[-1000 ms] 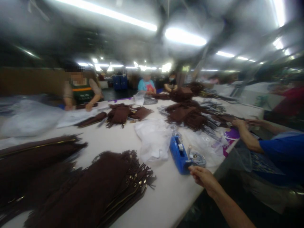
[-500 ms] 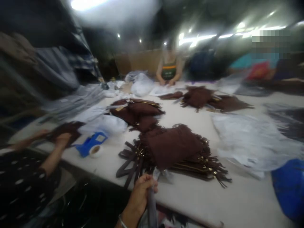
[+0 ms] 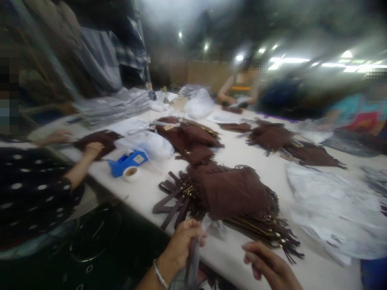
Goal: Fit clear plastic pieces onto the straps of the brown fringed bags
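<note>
My left hand (image 3: 183, 243) is closed around a flat dark strap (image 3: 192, 264), with a bit of clear plastic (image 3: 206, 221) at its upper end. The strap hangs down past the table's front edge. My right hand (image 3: 269, 262) is above the table's edge, to the right, fingers loosely bent and apart, with nothing visible in them. Just beyond both hands lies a pile of brown fringed bags (image 3: 236, 193) with gold zips and clasps. Dark straps (image 3: 172, 201) fan out from its left side.
A blue tape dispenser (image 3: 130, 161) with a white roll stands left. Clear plastic bags (image 3: 335, 209) lie on the right. More brown bags (image 3: 187, 137) lie farther back. At left, a co-worker in polka dots (image 3: 33, 189) handles a brown bag (image 3: 101, 141); others sit across the table.
My right hand has come into view at the lower right. My view has swung left, so the table's things appear farther right. My left hand still grips the strap.
</note>
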The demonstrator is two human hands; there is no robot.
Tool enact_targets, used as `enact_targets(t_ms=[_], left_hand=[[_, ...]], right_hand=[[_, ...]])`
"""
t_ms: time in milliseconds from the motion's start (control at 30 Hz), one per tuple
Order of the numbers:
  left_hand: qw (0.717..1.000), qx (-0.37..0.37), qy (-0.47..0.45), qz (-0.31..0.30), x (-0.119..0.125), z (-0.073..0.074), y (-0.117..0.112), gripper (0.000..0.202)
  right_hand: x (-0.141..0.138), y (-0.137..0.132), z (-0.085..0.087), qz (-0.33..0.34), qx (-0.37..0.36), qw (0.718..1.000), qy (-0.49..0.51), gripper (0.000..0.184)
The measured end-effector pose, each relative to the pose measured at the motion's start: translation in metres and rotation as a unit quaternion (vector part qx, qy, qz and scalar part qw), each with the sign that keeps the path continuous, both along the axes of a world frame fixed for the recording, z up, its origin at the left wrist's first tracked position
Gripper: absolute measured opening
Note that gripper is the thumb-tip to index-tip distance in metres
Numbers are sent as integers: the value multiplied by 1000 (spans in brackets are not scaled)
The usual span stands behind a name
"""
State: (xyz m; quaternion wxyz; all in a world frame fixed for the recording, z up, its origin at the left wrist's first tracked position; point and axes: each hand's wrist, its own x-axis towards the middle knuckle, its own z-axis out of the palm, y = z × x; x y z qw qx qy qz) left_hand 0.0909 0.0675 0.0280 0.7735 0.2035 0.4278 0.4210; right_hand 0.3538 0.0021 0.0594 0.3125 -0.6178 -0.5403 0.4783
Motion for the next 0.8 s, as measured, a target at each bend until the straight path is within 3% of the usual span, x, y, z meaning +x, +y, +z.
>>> enact_targets(t_ms=[100,200,433,800], left_hand=[[1000,-9,-8,-2,1,3,1,17],[1000,-4,-28,2,1,5,2,17],[1000,-5,-14,-8,-4,2,7,14],[997,68,28,-19,-9,-3,1,19]], right_hand=[[-66,39,15,86,43,994,53,27],[-101,60,21,149,83,983,70,23],[-102,65,6,168,127,976,-60,25],[-113,65,12,199,160,952,-169,42]])
